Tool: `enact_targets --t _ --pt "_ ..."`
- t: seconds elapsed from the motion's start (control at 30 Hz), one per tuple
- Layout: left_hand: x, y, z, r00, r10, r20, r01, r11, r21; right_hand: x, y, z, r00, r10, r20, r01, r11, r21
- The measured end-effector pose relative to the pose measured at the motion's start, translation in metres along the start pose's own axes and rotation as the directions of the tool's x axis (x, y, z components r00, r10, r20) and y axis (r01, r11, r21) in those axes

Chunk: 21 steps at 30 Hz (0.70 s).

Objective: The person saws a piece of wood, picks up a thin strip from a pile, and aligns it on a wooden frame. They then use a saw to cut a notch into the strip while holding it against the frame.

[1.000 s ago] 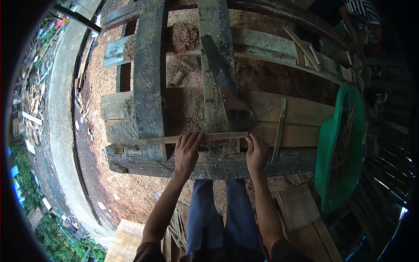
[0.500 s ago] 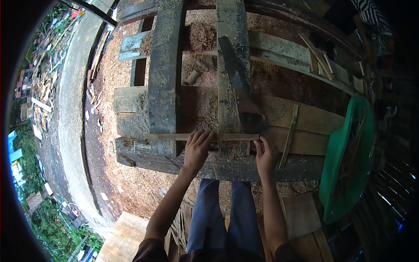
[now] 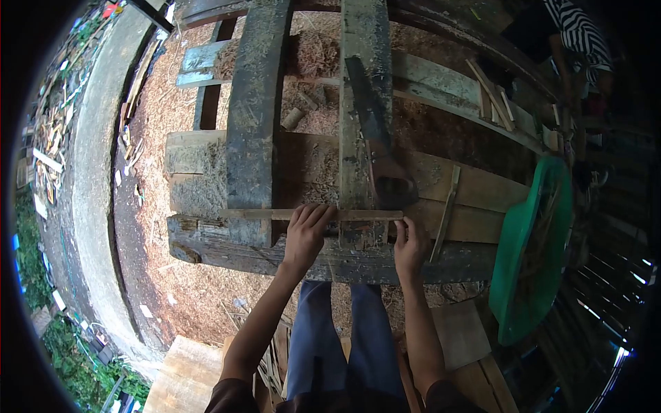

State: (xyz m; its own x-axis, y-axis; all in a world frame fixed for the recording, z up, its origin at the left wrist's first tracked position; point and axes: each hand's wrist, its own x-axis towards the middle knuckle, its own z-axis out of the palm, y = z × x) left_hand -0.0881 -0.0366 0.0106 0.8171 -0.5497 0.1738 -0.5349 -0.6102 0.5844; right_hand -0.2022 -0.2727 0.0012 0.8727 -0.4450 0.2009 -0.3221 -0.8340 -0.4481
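Observation:
A thin wooden strip [image 3: 365, 215] lies crosswise over the bench planks, close to the front edge. Wrapped over its middle is my left hand [image 3: 306, 234], fingers closed on the wood. At the strip's right end, my right hand [image 3: 411, 246] pinches the tip between thumb and fingers. Just beyond the strip, a handsaw [image 3: 372, 113] rests on a lengthwise plank, its dark handle [image 3: 394, 184] towards me and its blade pointing away. To the right of my right hand lies another narrow stick [image 3: 447, 210].
A green plastic tub [image 3: 513, 275] holding sticks stands right of the bench. Sawdust [image 3: 206, 296] covers the ground. Gaps separate the bench planks [image 3: 258, 103]. Offcuts [image 3: 492, 96] lie at the far right, near another person in a striped garment [image 3: 585, 34].
The whole view has shifted slightly, so the bench and tub appear farther left. Both hands keep their hold on the strip, with little visible movement along it.

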Motion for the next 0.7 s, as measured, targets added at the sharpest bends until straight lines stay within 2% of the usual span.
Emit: enact_targets --t 0.07,0.17,0.3,0.37,0.5,0.6,0.67,0.7 --pt "0.000 0.000 0.000 1.000 -0.002 -0.011 0.002 1.000 0.016 -0.002 0.000 0.002 0.999 0.033 0.034 -0.034 0.999 0.013" --pt "0.002 0.000 -0.001 1.000 0.017 -0.017 -0.017 1.000 0.001 -0.003 -0.003 0.002 1.000 0.019 0.004 -0.019 1.000 0.016" --pt "0.000 -0.002 -0.001 0.999 0.023 0.029 -0.023 1.000 0.014 -0.006 -0.002 0.004 0.999 0.039 0.008 -0.039 0.998 0.041" --pt "-0.001 -0.002 0.001 0.999 0.029 0.030 -0.030 0.998 0.056 -0.004 -0.003 0.001 1.000 -0.006 0.012 0.007 1.000 -0.030" --pt "0.001 -0.001 -0.001 0.999 0.037 0.024 -0.038 0.997 0.066 -0.004 -0.001 0.001 1.000 -0.022 0.011 0.022 1.000 0.000" --pt "-0.001 -0.001 -0.004 1.000 0.003 0.029 -0.005 0.998 0.065 -0.006 -0.005 -0.001 0.998 -0.010 0.064 0.012 1.000 -0.027" --pt "0.000 -0.001 -0.008 0.998 0.043 0.048 -0.047 0.995 0.093 0.001 -0.021 -0.015 0.998 0.046 0.049 -0.037 0.983 -0.177" --pt "-0.004 0.004 -0.013 0.996 0.000 0.084 -0.009 0.994 0.112 0.003 -0.029 -0.019 0.994 0.088 0.057 -0.077 0.982 -0.170"
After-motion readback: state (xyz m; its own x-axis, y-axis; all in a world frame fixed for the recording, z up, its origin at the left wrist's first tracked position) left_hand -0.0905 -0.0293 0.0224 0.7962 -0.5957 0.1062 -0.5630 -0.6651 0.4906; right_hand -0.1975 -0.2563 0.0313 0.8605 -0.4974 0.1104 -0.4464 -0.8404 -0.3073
